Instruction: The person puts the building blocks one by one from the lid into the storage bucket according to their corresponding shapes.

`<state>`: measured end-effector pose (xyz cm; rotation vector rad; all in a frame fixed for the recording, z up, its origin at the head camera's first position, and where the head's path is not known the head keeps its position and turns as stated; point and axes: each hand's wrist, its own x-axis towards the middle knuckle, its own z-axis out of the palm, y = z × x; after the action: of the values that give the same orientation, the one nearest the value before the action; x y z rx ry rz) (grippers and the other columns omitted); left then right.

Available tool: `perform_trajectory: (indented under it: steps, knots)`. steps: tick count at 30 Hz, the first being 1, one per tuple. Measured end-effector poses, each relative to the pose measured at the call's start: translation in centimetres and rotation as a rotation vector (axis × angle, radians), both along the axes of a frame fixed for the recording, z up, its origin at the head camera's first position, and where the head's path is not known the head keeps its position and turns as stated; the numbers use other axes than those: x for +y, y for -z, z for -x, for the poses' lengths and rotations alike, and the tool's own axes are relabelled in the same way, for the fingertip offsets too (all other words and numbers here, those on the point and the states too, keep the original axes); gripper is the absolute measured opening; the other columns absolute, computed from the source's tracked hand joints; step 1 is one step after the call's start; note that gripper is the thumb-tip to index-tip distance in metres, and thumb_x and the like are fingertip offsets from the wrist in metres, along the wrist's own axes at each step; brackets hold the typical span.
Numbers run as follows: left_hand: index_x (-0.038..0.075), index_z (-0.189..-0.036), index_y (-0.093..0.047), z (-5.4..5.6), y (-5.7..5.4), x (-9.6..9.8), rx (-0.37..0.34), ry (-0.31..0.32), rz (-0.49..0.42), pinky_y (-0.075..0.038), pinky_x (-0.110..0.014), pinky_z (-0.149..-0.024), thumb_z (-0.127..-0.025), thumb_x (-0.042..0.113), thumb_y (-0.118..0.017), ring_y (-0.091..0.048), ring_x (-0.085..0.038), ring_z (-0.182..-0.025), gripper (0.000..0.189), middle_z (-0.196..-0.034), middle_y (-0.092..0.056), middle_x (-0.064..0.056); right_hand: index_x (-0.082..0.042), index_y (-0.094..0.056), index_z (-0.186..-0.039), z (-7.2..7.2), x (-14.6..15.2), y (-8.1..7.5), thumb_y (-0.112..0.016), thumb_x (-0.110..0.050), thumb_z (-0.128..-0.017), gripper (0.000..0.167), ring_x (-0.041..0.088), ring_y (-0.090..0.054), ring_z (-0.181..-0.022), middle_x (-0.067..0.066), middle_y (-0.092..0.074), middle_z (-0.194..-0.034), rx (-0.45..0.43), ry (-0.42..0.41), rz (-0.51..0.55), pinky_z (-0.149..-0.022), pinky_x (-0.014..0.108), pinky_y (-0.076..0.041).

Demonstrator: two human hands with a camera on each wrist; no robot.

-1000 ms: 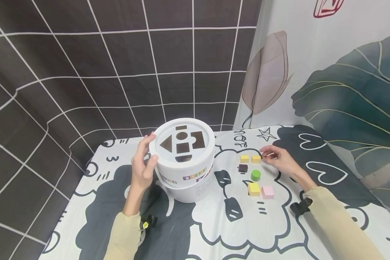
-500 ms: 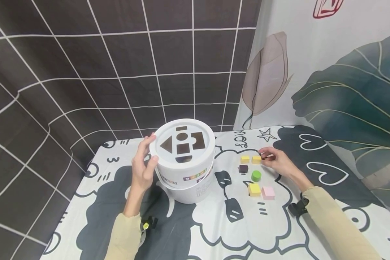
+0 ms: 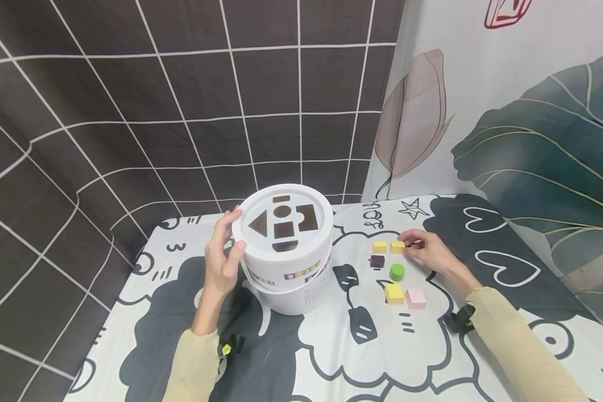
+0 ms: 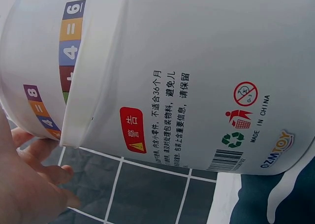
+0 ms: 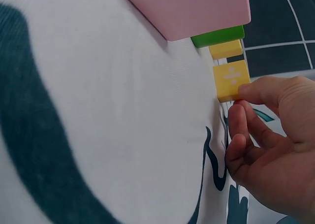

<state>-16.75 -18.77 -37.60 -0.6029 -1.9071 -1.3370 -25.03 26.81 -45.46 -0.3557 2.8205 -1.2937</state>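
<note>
A white shape-sorter bucket (image 3: 291,298) stands on the printed cloth, its lid (image 3: 252,241) cut with a triangle, a circle and several other holes. My left hand (image 3: 220,262) holds the lid's left edge, thumb at the front and fingers farther back along the rim. To the right, my right hand (image 3: 428,249) pinches the edge of a small yellow block (image 5: 231,80) with a pale division sign, between thumb and fingertips. Another yellow block (image 3: 379,247) sits just left of it. Nearer are a dark block (image 3: 377,261) and a green cylinder (image 3: 397,272).
A larger yellow block (image 3: 394,293) and a pink block (image 3: 415,298) lie side by side closest to me. Behind the table hangs a dark gridded cloth (image 3: 261,134), with a leaf-print curtain (image 3: 482,84) at right. The bucket's handle (image 3: 309,285) hangs against its side.
The right hand's fingertips have shifted slightly around the small yellow block. The left hand stays on the bucket's lid, and the blocks keep their places.
</note>
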Motion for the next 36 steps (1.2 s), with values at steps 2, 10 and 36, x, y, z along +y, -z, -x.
perform_trajectory:
  steps: [2, 10, 36]
  knots:
    - [-0.008, -0.132, -0.056, 0.0, 0.0, 0.0, -0.001, -0.003, 0.001, -0.031, -0.044, -0.115, -0.081, 0.018, -0.051, -0.043, -0.042, -0.137, 0.057, -0.137, -0.056, -0.024, 0.003, -0.066, -0.116, 0.0, 0.0, -0.1, -0.066, 0.006, -0.086, 0.03, 0.027, -0.057, -0.091, 0.016, -0.064, -0.103, -0.002, 0.0, -0.007, -0.075, 0.024, -0.048]
    - [-0.006, -0.132, -0.056, 0.0, 0.0, 0.0, -0.006, -0.01, 0.004, -0.03, -0.046, -0.115, -0.081, 0.019, -0.051, -0.042, -0.043, -0.136, 0.058, -0.138, -0.056, -0.023, 0.003, -0.068, -0.113, 0.1, -0.2, -0.1, -0.067, 0.004, -0.086, 0.027, 0.026, -0.058, -0.089, 0.015, -0.066, -0.101, 0.013, 0.003, -0.039, -0.073, 0.025, -0.048]
    - [-0.007, -0.132, -0.056, 0.1, 0.1, 0.0, 0.009, -0.007, -0.003, -0.028, -0.045, -0.116, -0.081, 0.019, -0.05, -0.046, -0.039, -0.134, 0.058, -0.136, -0.058, -0.023, 0.005, -0.067, -0.109, -0.2, -1.4, -4.1, -0.068, 0.002, -0.086, 0.023, 0.026, -0.061, -0.086, 0.014, -0.066, -0.097, 0.074, -0.048, -0.023, -0.068, 0.025, -0.05]
